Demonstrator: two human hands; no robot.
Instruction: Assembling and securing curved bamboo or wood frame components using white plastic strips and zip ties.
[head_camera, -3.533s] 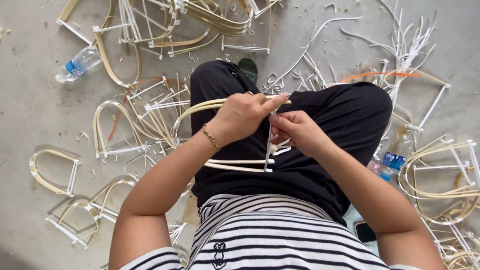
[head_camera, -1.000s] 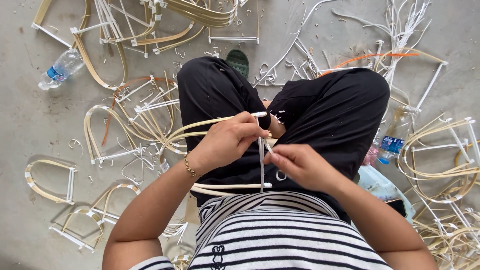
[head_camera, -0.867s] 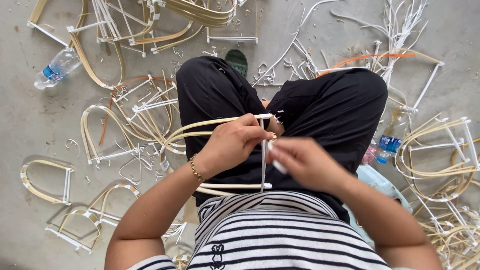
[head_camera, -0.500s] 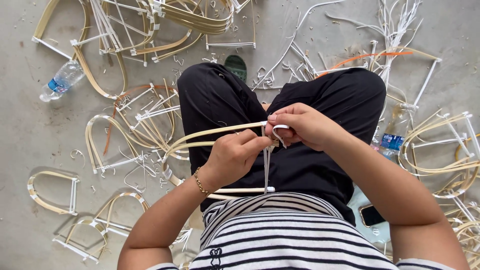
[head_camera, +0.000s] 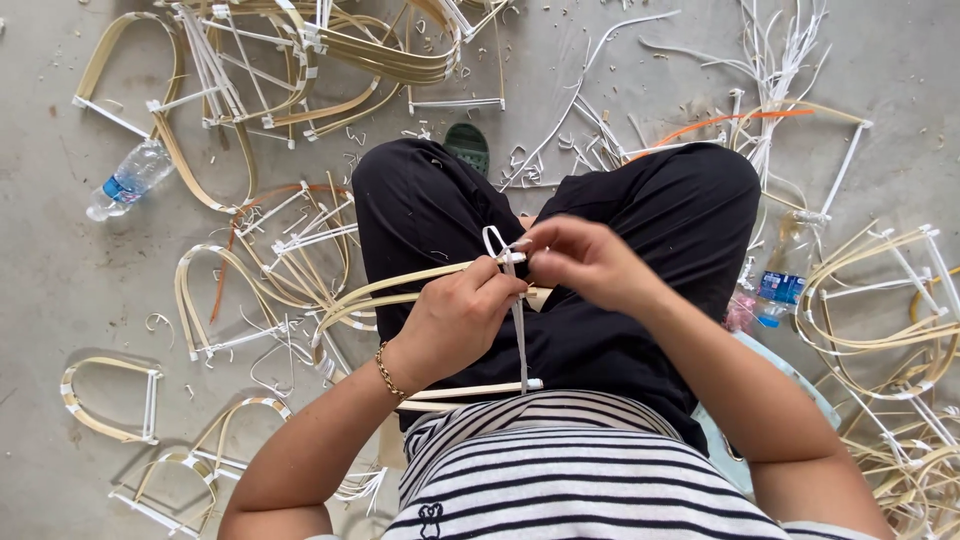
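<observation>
I sit cross-legged in black trousers on a concrete floor. My left hand (head_camera: 458, 318) grips a bent bamboo frame (head_camera: 375, 292) with a white cross stick (head_camera: 521, 345) over my lap. My right hand (head_camera: 578, 259) pinches a thin white strip (head_camera: 493, 238) that loops at the frame's upper joint, right beside my left fingers. A gold bracelet is on my left wrist.
Many finished arch-shaped bamboo frames lie around: left (head_camera: 105, 400), upper left (head_camera: 300, 60), right (head_camera: 880, 310). Loose white strips (head_camera: 780, 50) lie at top right. A plastic water bottle (head_camera: 128, 180) lies at left, another bottle (head_camera: 775, 290) by my right knee. A green sandal (head_camera: 467, 145) is ahead.
My hands and the frame shifted a little over my lap. My right hand moved from the stick's middle up to the top joint, where the white strip now forms a loop.
</observation>
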